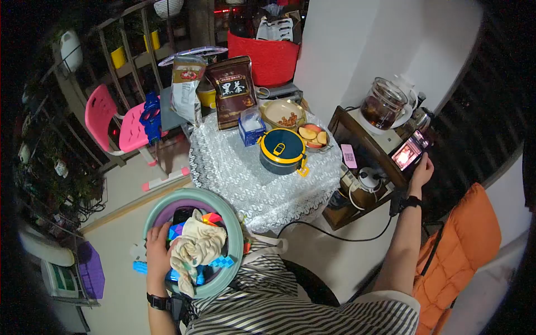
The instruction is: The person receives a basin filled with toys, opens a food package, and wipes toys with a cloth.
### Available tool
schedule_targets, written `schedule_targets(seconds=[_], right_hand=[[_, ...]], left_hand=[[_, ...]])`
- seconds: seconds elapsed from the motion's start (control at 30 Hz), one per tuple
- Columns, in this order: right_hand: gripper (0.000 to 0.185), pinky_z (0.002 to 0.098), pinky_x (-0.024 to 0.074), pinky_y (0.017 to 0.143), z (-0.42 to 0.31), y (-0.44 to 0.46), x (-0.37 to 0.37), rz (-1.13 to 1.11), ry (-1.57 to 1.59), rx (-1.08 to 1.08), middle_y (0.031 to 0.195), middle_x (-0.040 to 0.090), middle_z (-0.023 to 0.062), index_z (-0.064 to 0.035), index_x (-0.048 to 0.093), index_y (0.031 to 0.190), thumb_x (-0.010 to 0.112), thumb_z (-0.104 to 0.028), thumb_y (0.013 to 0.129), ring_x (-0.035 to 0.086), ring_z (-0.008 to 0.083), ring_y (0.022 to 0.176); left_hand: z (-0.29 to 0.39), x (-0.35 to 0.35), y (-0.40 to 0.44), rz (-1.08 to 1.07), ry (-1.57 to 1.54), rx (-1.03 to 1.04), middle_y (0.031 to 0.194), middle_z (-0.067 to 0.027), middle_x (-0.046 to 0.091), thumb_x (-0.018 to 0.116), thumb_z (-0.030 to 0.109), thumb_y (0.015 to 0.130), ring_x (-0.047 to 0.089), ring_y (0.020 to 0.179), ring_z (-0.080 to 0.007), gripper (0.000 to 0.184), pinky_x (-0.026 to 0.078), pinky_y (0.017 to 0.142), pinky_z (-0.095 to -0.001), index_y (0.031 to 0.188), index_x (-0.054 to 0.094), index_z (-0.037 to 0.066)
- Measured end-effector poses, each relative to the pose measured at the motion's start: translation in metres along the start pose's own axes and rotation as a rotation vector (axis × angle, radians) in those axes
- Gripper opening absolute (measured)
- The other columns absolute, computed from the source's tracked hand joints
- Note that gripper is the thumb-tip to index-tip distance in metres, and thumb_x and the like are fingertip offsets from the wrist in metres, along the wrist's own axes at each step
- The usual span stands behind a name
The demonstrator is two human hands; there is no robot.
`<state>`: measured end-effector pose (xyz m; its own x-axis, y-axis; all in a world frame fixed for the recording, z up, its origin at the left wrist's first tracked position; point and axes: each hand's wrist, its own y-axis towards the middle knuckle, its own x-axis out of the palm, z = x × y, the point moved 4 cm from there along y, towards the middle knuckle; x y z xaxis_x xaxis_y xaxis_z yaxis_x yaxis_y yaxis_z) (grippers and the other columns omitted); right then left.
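Note:
A round green basin with a purple inner wall sits against my lap. Inside lie a crumpled cream cloth and several brightly coloured toy-like pieces, partly covered by it. My left hand grips the basin's left side, fingers curled over the rim beside the cloth; its thumb is hard to make out. Out to the right, my right hand is closed around the lower end of a phone with a lit screen. The phone is by the edge of a side cabinet.
The lace-covered table bears a dark lidded pot, apple slices, a dish and bags. A glass teapot tops the cabinet. A pink chair and an orange padded seat flank me. A black cable crosses.

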<state>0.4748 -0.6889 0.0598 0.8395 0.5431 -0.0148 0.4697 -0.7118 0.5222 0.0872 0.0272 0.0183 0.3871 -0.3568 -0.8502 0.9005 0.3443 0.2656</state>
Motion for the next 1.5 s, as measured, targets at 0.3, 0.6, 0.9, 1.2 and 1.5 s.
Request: schedule_targets(seconds=[0.3, 0.6, 0.9, 1.2, 1.5], right_hand=[[0.007, 0.0212, 0.0401, 0.068, -0.149, -0.191, 0.062, -0.747, 0.276, -0.215, 0.084, 0.055, -0.0031, -0.0046, 0.060, 0.093, 0.063, -0.009, 0.088, 0.048, 0.0063, 0.075], [0.035, 0.0381, 0.0447, 0.091, -0.337, -0.512, 0.054, -1.730, 0.597, -0.956, 0.107, 0.062, 0.0132, -0.0051, 0.063, 0.106, 0.074, -0.018, 0.076, 0.057, 0.0305, 0.104], [0.016, 0.0336, 0.0473, 0.086, -0.290, -0.545, 0.105, -1.704, 0.650, -0.036, 0.099, 0.063, 0.0122, -0.0029, 0.057, 0.107, 0.052, -0.007, 0.092, 0.061, 0.0232, 0.093], [0.029, 0.0343, 0.0496, 0.088, -0.299, -0.510, 0.114, -1.437, 1.131, 0.844, 0.110, 0.062, 0.0130, 0.0032, 0.053, 0.118, 0.045, -0.014, 0.096, 0.062, 0.0225, 0.099], [0.045, 0.0418, 0.0422, 0.100, -0.253, -0.517, 0.116, -1.396, 1.209, 0.968, 0.127, 0.054, 0.0156, 0.0021, 0.047, 0.130, 0.036, -0.024, 0.095, 0.054, 0.0297, 0.116]], left_hand=[[-0.008, -0.001, -0.001, 0.088, -0.022, 0.013, 0.127, -0.0150, 0.054, 0.068, 0.034, 0.079, 0.043, 0.122, -0.0380, 0.050, 0.034, 0.104, -0.0479, 0.122, 0.059, 0.009], [0.008, -0.028, -0.019, 0.099, -0.306, 0.171, 0.113, -0.0127, 0.064, 0.059, 0.011, 0.082, 0.052, 0.118, -0.0337, 0.026, 0.039, 0.100, -0.0447, 0.106, 0.065, 0.004], [-0.030, -0.090, -0.076, 0.038, 0.013, -0.087, 0.129, -0.0142, 0.054, 0.069, 0.015, 0.071, 0.042, 0.126, -0.0403, 0.051, 0.035, 0.106, -0.0459, 0.120, 0.059, 0.012], [-0.013, -0.048, -0.002, 0.048, 0.006, 0.136, 0.132, -0.0165, 0.051, 0.068, 0.017, 0.071, 0.040, 0.127, -0.0411, 0.053, 0.035, 0.106, -0.0466, 0.122, 0.057, 0.008], [-0.048, 0.013, 0.042, -0.271, 0.290, 0.152, 0.106, -0.0148, 0.061, 0.070, 0.015, 0.065, 0.058, 0.103, -0.0332, 0.047, 0.042, 0.095, -0.0476, 0.111, 0.060, 0.007]])
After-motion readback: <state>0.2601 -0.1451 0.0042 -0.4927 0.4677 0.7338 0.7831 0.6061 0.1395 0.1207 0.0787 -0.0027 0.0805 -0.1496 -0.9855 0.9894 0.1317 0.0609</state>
